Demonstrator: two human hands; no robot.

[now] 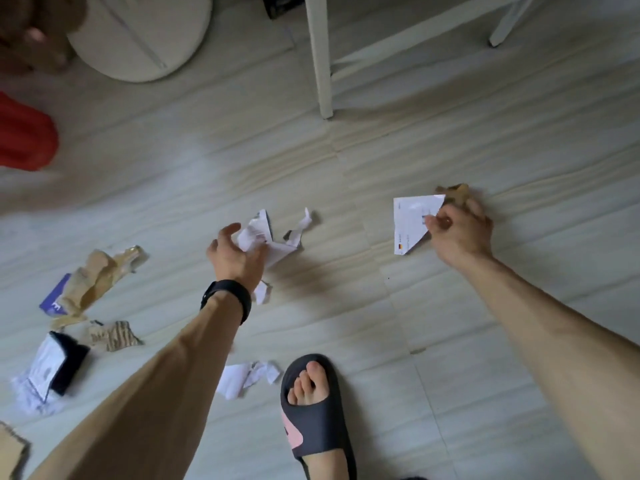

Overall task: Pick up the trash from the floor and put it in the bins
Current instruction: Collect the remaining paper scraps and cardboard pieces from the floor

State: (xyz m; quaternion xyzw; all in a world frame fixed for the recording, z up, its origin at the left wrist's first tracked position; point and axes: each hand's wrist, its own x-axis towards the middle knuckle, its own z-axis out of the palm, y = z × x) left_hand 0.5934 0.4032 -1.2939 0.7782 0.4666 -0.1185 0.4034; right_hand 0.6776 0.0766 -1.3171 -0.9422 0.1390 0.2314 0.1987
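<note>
Well, nearest to us the risk is underfoot — the torn white paper scraps [247,375] lie just beside the dark grey rubber slipper [317,431] with its pink patch, and a step forward could tread them flat or leave them forgotten. Further out, we judge the loaded right hand [460,233] the likelier trouble: it carries two things at once, so reaching for a third could let one drop back to the pale wood-grain floor [381,150].

As for grip, our left hand [237,252] hovers over the crumpled ball of white paper [277,251] in the middle of the floor, fingers [230,230] spread and bent, tips at its near edge — not closed on it yet. The right hand, farther off, has its fingers pinched on a flat white printed sheet of paper [410,220], with a brown crumpled paper wad [455,194] tucked behind the knuckles.

Beyond, a round off-white object [138,39] and a red shape [24,133] at the left edge might be the bins; we cannot tell.
</note>
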